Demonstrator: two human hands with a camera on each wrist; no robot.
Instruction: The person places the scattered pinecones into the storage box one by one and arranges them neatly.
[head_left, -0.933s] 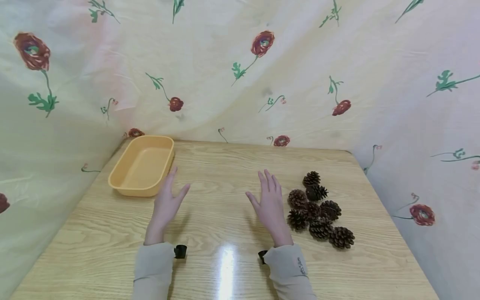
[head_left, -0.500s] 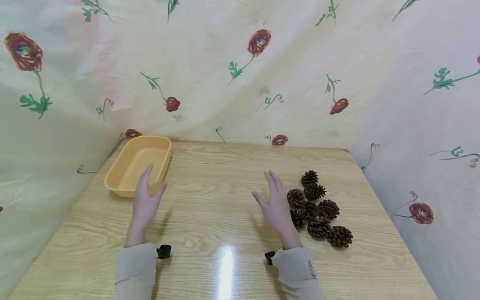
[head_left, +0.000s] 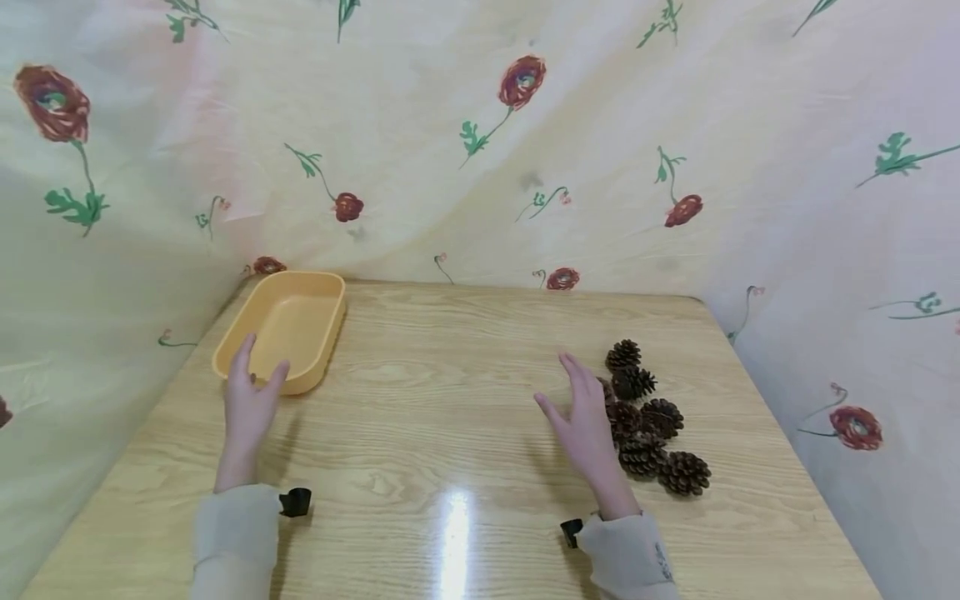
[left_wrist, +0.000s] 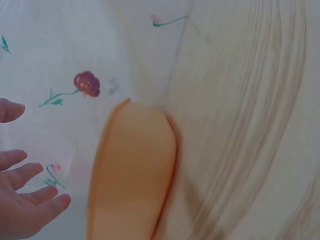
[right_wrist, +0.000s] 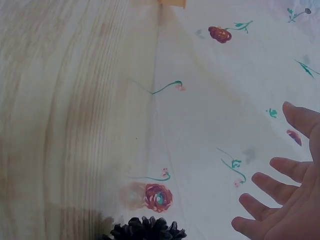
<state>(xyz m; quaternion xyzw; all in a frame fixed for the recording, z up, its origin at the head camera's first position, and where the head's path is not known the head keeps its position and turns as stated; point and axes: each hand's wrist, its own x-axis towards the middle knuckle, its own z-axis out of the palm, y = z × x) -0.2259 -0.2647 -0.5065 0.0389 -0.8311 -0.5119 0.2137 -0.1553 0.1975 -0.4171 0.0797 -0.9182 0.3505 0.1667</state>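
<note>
A shallow orange tray point(head_left: 300, 300) stands empty at the table's back left; its rim fills the lower middle of the left wrist view point(left_wrist: 132, 165). My left hand point(head_left: 251, 396) hovers open at the tray's near end, fingers spread, holding nothing; it shows at the left edge of its wrist view point(left_wrist: 22, 200). Several brown pine cones point(head_left: 648, 417) lie in a cluster on the right. My right hand point(head_left: 585, 417) is open with its fingers over the cluster's left edge, gripping none. One cone point(right_wrist: 147, 229) shows at the bottom of the right wrist view, with my right hand point(right_wrist: 285, 200) beside it.
The wooden table point(head_left: 450, 400) is enclosed on three sides by a pale cloth point(head_left: 480, 142) printed with red flowers. A glare spot lies on the wood between my two sleeves. Small black cameras sit at both wrists.
Both hands have spread apart: the left slid left to the tray's near end, the right slid right until its fingers reached the pine cones. Nothing was picked up.
</note>
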